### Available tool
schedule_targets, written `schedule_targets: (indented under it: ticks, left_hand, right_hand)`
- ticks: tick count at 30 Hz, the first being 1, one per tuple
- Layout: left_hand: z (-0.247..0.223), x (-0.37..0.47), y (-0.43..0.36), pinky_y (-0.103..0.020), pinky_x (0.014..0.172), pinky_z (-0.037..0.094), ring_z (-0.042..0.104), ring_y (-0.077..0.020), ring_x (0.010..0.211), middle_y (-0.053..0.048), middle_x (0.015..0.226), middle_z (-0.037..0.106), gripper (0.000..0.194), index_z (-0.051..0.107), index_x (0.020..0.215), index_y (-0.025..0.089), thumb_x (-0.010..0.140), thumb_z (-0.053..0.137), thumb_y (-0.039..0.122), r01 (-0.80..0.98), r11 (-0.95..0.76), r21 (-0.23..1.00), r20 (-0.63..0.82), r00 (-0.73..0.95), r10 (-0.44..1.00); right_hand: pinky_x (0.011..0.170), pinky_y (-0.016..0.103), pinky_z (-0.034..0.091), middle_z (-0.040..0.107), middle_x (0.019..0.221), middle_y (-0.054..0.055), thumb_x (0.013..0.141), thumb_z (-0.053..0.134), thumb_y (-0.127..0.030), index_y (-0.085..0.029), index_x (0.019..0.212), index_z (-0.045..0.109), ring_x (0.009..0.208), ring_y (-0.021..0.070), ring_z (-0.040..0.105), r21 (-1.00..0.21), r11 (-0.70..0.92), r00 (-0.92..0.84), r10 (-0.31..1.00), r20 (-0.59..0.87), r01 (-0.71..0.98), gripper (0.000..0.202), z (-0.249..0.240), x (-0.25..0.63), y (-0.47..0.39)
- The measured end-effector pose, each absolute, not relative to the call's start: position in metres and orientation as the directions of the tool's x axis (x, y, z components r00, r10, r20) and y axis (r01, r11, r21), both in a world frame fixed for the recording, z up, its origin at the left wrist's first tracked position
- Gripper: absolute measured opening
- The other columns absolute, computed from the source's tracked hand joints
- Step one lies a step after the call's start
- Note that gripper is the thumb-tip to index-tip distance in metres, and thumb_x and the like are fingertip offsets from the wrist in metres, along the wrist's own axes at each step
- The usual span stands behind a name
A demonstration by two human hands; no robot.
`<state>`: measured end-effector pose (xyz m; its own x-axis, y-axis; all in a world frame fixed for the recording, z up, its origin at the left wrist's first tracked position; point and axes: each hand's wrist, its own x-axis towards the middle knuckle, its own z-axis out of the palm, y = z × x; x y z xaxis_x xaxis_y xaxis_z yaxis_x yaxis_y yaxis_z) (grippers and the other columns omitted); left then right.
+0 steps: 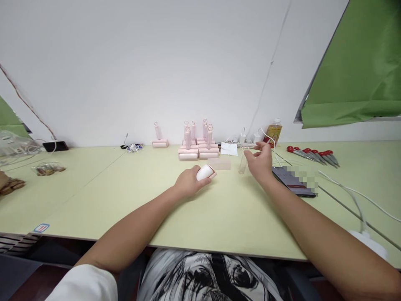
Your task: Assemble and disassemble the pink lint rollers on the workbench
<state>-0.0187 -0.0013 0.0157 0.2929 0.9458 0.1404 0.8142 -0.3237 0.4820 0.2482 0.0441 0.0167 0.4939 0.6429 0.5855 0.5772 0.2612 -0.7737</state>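
Observation:
My left hand is closed around a lint roller head, a white sticky roll in a pale pink holder, held just above the table. My right hand has its thumb and fingers apart. Beside its thumb is a clear pinkish handle, roughly upright; whether the thumb touches it I cannot tell. Between the hands, farther back, lies a translucent pink cover. Behind that, several pink lint rollers lie grouped by the wall with their handles standing up.
Another pink lint roller sits left of the group. A tablet-like dark device, white cables, a drink bottle and several red-ended tools occupy the right. A white paper lies near the wall; bagged brown items are left.

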Motion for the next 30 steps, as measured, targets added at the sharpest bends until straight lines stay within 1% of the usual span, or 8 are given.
schedule_targets:
  ticks: [3,7,14,19,23,25,28,30]
  left_hand:
    - [0.016,-0.020,0.000,-0.027,0.051,0.039,0.064,-0.0204,0.072,-0.004,0.088,0.068,0.048,0.056,0.092,0.022,0.075,0.053,0.067,0.791,-0.294,0.536,0.058,0.313,0.948]
    - [0.016,-0.022,0.004,-0.026,0.051,0.040,0.065,-0.0198,0.072,-0.003,0.088,0.069,0.051,0.058,0.088,0.021,0.073,0.053,0.069,0.780,-0.258,0.571,-0.011,0.322,0.947]
    - [0.008,-0.030,0.014,-0.026,0.052,0.039,0.064,-0.0192,0.074,-0.003,0.090,0.068,0.047,0.059,0.088,0.022,0.076,0.052,0.066,0.852,-0.225,0.472,-0.007,0.260,0.966]
    - [0.013,-0.028,0.011,-0.028,0.066,0.045,0.062,-0.0176,0.084,-0.006,0.111,0.063,0.055,0.048,0.124,0.022,0.084,0.047,0.060,0.786,-0.320,0.528,0.190,0.258,0.947]
    - [0.019,-0.023,0.000,-0.029,0.072,0.047,0.060,-0.0147,0.079,-0.006,0.121,0.058,0.072,0.025,0.145,0.026,0.085,0.048,0.059,0.679,-0.503,0.535,0.305,0.400,0.864]
    - [0.019,-0.020,-0.005,-0.028,0.073,0.047,0.060,-0.0146,0.079,-0.004,0.114,0.062,0.061,0.032,0.141,0.026,0.088,0.046,0.054,0.638,-0.585,0.501,0.296,0.509,0.808]
    - [0.017,-0.018,-0.004,-0.026,0.074,0.045,0.061,-0.0152,0.082,-0.001,0.098,0.067,0.035,0.053,0.121,0.026,0.095,0.035,0.042,0.611,-0.655,0.445,0.261,0.611,0.747]
    - [0.016,-0.017,-0.001,-0.027,0.076,0.044,0.061,-0.0165,0.087,-0.002,0.097,0.067,0.031,0.059,0.109,0.025,0.096,0.033,0.036,0.625,-0.684,0.376,0.277,0.629,0.727]
  right_hand:
    - [0.074,0.034,0.044,0.057,0.113,0.013,0.068,0.066,-0.047,-0.018,0.120,0.047,0.087,0.0222,0.055,-0.815,0.151,0.470,0.752,0.462,0.559,0.062,0.004,0.258,0.058]
    - [0.063,0.031,0.042,0.062,0.099,0.009,0.070,0.062,-0.051,-0.018,0.112,0.052,0.075,0.0203,0.057,-0.811,0.049,0.361,0.878,0.313,0.583,0.055,-0.016,0.258,0.068]
    - [0.060,0.030,0.037,0.063,0.079,0.005,0.075,0.055,-0.043,-0.017,0.085,0.059,0.066,0.0182,0.054,-0.769,0.069,0.275,0.911,0.309,0.636,0.028,-0.020,0.257,0.068]
    - [0.061,0.028,0.035,0.060,0.072,0.000,0.076,0.056,-0.041,-0.020,0.077,0.055,0.066,0.0163,0.051,-0.714,0.204,0.083,0.935,0.345,0.670,0.022,-0.009,0.235,0.048]
    - [0.057,0.026,0.033,0.054,0.066,-0.002,0.081,0.052,-0.042,-0.021,0.074,0.049,0.062,0.0143,0.046,-0.606,0.425,-0.290,0.905,0.313,0.673,0.022,-0.001,0.204,0.021]
    - [0.056,0.026,0.032,0.051,0.065,-0.003,0.084,0.049,-0.043,-0.021,0.072,0.046,0.060,0.0137,0.043,-0.586,0.485,-0.388,0.874,0.294,0.649,0.025,0.002,0.191,0.008]
    - [0.056,0.025,0.032,0.051,0.065,-0.003,0.086,0.048,-0.042,-0.022,0.071,0.043,0.060,0.0133,0.043,-0.584,0.524,-0.457,0.846,0.275,0.620,0.025,0.004,0.181,-0.004]
    - [0.056,0.025,0.031,0.051,0.064,-0.003,0.085,0.049,-0.040,-0.022,0.070,0.043,0.060,0.0132,0.042,-0.574,0.521,-0.445,0.850,0.282,0.632,0.025,0.005,0.181,-0.005]
